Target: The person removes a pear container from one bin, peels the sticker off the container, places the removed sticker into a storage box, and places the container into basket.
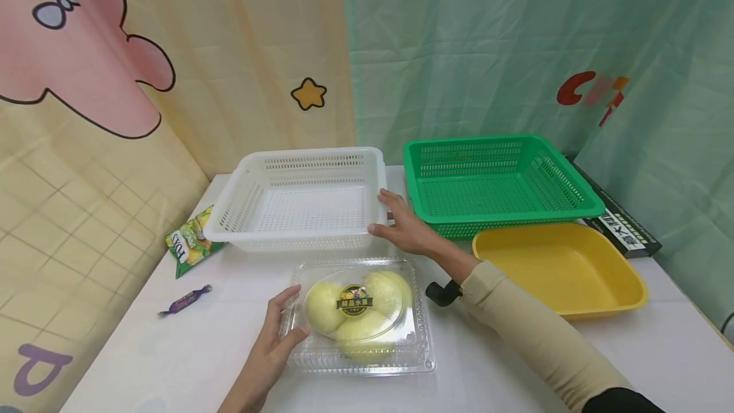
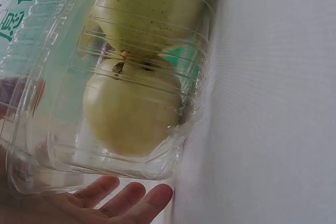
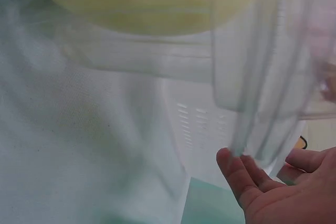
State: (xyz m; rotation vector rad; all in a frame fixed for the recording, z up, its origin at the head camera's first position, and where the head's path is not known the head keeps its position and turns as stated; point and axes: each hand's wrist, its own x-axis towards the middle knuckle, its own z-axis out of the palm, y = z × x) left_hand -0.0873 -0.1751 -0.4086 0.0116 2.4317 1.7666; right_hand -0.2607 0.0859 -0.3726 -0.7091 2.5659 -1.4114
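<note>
A clear plastic clamshell box (image 1: pixel 423 343) stands near the front of the table, with several pale yellow-green round fruits (image 1: pixel 323 306) inside and a dark label (image 1: pixel 354 300) on its lid. At its left side is my left hand (image 1: pixel 266 343), thumb by the lid's edge and fingers stretched along the wall; the left wrist view shows the straight fingertips (image 2: pixel 157 198) beside the plastic. Beyond the box, my right hand (image 1: pixel 410 229) reaches to the right rim of the white perforated basket (image 1: pixel 287 237). Its fingers (image 3: pixel 233 174) are extended and spread from the thumb, holding nothing.
Right of the white basket stands a green basket (image 1: pixel 504 217), with a yellow tub (image 1: pixel 564 266) in front and a black box (image 1: pixel 627 231) alongside. A green snack bag (image 1: pixel 194 244) and a purple wrapped candy (image 1: pixel 185 301) lie at the left. Curtains (image 1: pixel 258 69) hang behind the table.
</note>
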